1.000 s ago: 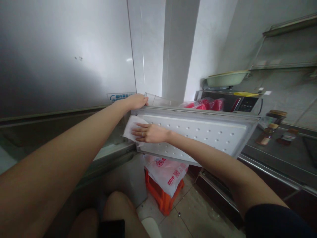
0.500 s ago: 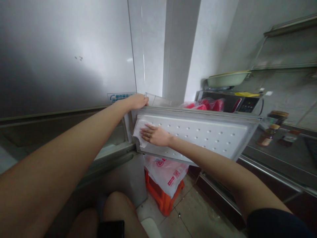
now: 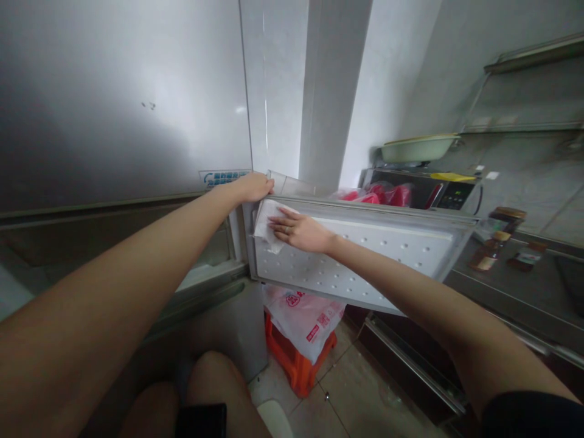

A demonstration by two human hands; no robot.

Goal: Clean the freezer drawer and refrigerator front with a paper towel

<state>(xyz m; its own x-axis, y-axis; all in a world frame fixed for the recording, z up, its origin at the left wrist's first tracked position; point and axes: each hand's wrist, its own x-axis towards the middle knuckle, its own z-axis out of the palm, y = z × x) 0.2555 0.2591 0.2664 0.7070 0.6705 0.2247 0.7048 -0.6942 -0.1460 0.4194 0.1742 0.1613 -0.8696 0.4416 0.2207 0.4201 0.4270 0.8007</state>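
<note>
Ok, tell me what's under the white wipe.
Under the white wipe is the upper left part of the dimpled panel on the open door. The patch covered by it and the right hand can't be seen.

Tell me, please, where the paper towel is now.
In the head view, left of centre, the paper towel is under the right hand, against the inside of the open refrigerator door, just below the left hand.

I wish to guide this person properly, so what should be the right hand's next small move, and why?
Perhaps slide the right hand, with the white wipe under it, a little away from the fridge along the dotted door panel. The wipe lies at the panel's upper corner nearest the fridge, and much of the panel extends beyond it.
</note>
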